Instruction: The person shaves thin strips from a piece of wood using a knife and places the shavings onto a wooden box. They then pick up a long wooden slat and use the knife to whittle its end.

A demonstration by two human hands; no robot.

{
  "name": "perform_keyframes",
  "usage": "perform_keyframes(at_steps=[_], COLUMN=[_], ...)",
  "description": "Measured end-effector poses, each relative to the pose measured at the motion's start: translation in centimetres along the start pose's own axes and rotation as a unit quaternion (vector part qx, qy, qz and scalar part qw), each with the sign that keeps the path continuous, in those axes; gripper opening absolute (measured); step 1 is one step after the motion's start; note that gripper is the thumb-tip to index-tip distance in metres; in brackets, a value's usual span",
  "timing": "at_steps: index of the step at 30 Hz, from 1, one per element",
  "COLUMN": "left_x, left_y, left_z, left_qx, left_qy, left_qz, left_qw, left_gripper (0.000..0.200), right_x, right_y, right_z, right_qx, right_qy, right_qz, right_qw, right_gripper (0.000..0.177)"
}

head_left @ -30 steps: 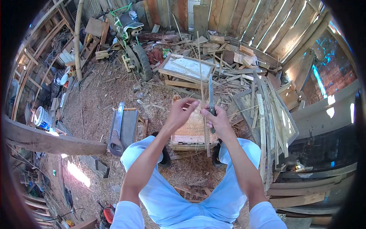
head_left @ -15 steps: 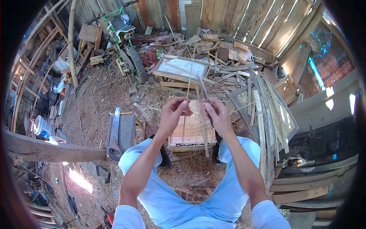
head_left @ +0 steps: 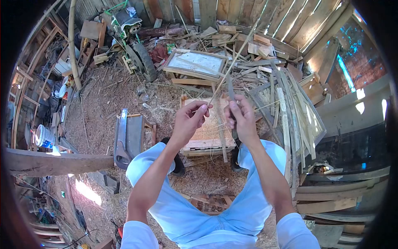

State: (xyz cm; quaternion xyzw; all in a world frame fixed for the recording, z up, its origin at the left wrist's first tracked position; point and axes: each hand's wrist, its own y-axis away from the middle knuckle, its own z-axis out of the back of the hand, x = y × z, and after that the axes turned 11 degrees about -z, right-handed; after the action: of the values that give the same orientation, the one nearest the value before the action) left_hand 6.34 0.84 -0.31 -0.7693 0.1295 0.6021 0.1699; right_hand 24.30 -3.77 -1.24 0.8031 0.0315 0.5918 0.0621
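Note:
Between my knees stands a low wooden box (head_left: pixel 203 143) with a pale top. Above it my left hand (head_left: pixel 191 120) pinches the lower end of a long thin strip (head_left: pixel 237 56), which slants up to the right. My right hand (head_left: pixel 243 118) is closed around the handle of a knife, its dark blade (head_left: pixel 230 86) pointing up and away from me. The blade is just right of the strip, with a small gap between them. Thin shavings hang below my right hand over the box.
A handsaw (head_left: pixel 122 139) leans on a small dark-topped stool (head_left: pixel 134 137) at the left. Ahead lie a framed panel (head_left: pixel 197 63) and piled wood scraps (head_left: pixel 253 50), with a small motorbike (head_left: pixel 139 56) beside them. Long slats (head_left: pixel 286 128) lean at the right.
The strip has swung from nearly upright to a slant up to the right, and more of its length shows. My right hand has moved slightly right and up with the knife.

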Motion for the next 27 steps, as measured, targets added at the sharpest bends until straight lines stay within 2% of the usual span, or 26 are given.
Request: perform_keyframes(at_steps=[3,6,10,12,16,18,27], left_x=[0.3,0.1,0.6,1.0,1.3,1.2,0.1], left_y=[0.0,0.1,0.2,0.4,0.4,0.5,0.2], left_z=[0.4,0.2,0.4,0.6,0.6,0.4,0.3], left_qx=[0.01,-0.002,0.016,0.043,0.052,0.059,0.086], left_qy=[0.009,-0.022,-0.043,-0.074,-0.091,-0.103,-0.134], left_qz=[-0.01,-0.009,-0.019,-0.019,-0.042,-0.031,-0.009], left_qw=[1.0,1.0,0.999,0.996,0.994,0.992,0.987], left_gripper=[0.02,0.02,0.021,0.021,0.021,0.021,0.023], right_x=[1.2,2.2,0.4,0.3,0.8,0.7,1.4], right_y=[0.2,0.8,0.6,0.5,0.6,0.6,0.7], right_z=[0.3,0.0,-0.7,-0.8,-0.6,0.0,0.9], right_qx=[-0.025,0.014,0.05,0.104,0.09,0.09,0.071], right_qy=[-0.05,0.06,0.088,0.085,0.055,-0.013,0.016], right_qz=[0.012,-0.032,-0.062,-0.102,-0.148,-0.192,-0.191], right_qw=[0.998,0.998,0.993,0.986,0.983,0.977,0.979], right_gripper=[0.024,0.032,0.037,0.04,0.038,0.036,0.031])
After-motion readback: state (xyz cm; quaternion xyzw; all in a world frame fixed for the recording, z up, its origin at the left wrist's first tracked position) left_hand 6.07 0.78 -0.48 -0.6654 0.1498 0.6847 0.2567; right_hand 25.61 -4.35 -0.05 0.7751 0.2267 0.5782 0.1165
